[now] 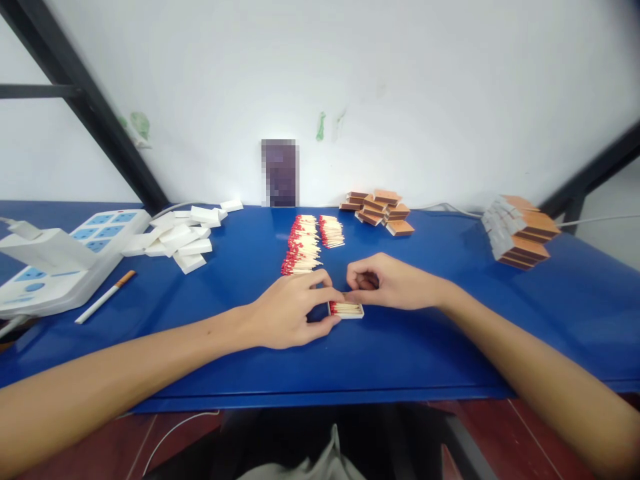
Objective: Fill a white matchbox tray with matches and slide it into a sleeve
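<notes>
A small white matchbox tray (347,309) filled with red-tipped matches lies on the blue table (450,333) in front of me. My left hand (293,310) pinches its left end between thumb and fingers. My right hand (387,281) is curled closed just behind the tray's right end, fingertips touching it; what it holds, if anything, is hidden. Behind the hands lie two rows of loose red-tipped matches (305,245).
A heap of empty white trays (183,237) sits at the left, with a white power strip (65,257) and a cigarette (106,296) beside it. Orange-brown box sleeves (379,210) are piled at the back, more (517,232) at the right. A blurred dark card (280,172) leans on the wall.
</notes>
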The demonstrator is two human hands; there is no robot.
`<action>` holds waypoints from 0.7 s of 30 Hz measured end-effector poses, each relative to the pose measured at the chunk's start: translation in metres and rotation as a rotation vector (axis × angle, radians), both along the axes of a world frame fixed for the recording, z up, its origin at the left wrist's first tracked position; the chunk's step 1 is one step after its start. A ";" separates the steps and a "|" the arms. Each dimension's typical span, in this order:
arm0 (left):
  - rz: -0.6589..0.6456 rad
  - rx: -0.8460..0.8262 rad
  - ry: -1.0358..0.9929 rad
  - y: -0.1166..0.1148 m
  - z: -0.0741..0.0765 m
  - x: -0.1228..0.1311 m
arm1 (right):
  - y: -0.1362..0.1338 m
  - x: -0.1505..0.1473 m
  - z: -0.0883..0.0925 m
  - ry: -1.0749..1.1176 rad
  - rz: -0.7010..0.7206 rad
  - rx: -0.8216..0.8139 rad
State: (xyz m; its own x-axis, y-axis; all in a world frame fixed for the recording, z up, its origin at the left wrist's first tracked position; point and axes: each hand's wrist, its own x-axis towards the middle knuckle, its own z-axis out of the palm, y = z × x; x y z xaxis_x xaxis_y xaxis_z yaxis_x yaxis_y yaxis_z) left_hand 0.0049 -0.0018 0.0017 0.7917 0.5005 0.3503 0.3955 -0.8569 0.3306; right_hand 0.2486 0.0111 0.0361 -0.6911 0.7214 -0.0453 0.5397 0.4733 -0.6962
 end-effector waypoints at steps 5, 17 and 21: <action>0.008 -0.004 -0.011 0.001 -0.001 0.000 | 0.022 0.020 -0.009 -0.080 -0.338 0.478; 0.017 0.013 -0.037 0.001 -0.003 0.000 | 0.042 0.074 -0.011 -0.610 -0.594 0.518; 0.016 -0.013 -0.005 0.000 -0.002 0.000 | 0.023 0.046 -0.001 -0.510 -0.446 0.519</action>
